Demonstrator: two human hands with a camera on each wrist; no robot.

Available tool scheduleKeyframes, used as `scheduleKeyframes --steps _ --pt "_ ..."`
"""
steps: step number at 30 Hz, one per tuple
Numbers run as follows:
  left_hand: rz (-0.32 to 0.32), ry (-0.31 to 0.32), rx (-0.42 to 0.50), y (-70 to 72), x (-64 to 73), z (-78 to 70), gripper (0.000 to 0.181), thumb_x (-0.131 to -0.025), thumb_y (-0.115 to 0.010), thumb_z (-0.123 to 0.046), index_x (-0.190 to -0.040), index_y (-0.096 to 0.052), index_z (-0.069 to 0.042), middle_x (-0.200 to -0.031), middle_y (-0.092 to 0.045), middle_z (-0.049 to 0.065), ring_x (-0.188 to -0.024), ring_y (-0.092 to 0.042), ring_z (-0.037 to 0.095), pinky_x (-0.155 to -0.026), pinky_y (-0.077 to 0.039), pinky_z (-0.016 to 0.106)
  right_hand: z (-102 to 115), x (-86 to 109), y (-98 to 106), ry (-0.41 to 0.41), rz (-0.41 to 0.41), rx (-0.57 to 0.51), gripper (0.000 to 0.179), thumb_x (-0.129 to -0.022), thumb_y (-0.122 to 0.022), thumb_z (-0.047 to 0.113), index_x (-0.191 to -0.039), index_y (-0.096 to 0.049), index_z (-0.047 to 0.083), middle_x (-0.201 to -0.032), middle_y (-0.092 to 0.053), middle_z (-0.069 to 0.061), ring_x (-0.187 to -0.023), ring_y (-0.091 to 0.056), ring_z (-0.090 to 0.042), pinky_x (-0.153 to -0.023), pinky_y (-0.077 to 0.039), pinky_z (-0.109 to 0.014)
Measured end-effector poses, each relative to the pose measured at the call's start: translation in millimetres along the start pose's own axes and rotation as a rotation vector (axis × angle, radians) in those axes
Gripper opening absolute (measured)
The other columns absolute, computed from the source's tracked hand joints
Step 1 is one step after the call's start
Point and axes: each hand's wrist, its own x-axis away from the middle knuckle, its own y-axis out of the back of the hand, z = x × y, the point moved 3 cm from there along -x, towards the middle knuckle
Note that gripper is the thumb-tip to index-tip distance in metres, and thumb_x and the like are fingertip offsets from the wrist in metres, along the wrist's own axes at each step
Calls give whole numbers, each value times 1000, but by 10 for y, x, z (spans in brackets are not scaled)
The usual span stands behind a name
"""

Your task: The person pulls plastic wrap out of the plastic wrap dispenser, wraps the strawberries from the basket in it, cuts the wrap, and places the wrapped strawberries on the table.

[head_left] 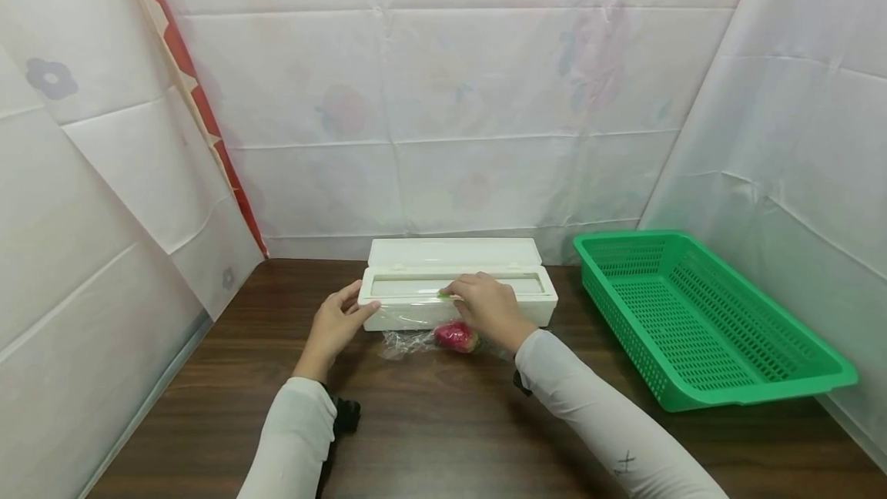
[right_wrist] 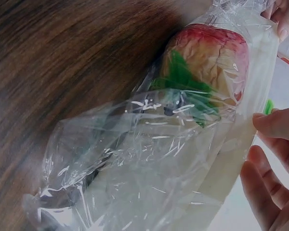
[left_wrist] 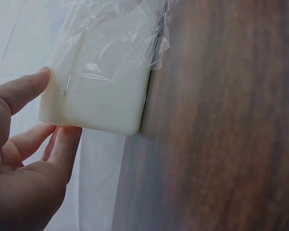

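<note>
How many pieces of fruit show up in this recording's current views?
1: the red fruit, under clear film, at the front of the white box, near the right hand. Any behind the box would be hidden.

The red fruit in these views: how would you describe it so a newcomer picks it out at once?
On the dark wooden table, find the long white box with its lid raised. At its near side, the red fruit lies under clear film. Its rounded red shape sets it apart from the straight-sided box and the green basket.
</note>
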Motion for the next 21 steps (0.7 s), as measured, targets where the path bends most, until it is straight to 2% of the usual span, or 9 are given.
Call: scheduleKeyframes --steps 10,15,21 --pt "3 -9 -9 -3 5 -12 74 -94 -74 -31 -152 -40 -2 -143 -42 23 -134 -48 34 -105 -43 38 26 -19 8 -3 69 47 36 -91 -70 9 -116 -73 35 -117 -69 15 -92 -63 -12 -50 -48 -29" --pt "3 -6 -2 -6 0 -7 73 -93 -74 -30 -152 -41 -2 -143 -41 23 -134 -48 34 -106 -43 38 48 -51 11 38 80 50 43 -91 -65 3 -118 -72 36 -115 -70 16 -92 -63 -11 -48 -46 -29" --pt "0 -6 -10 -4 -4 13 73 -94 -74 -30 -152 -41 -2 -144 -41 23 -134 -48 34 -106 -43 38 60 -64 -3 79 98 53 43 -95 -60 2 -121 -71 35 -117 -69 15 -94 -63 -13 -47 -45 -28"
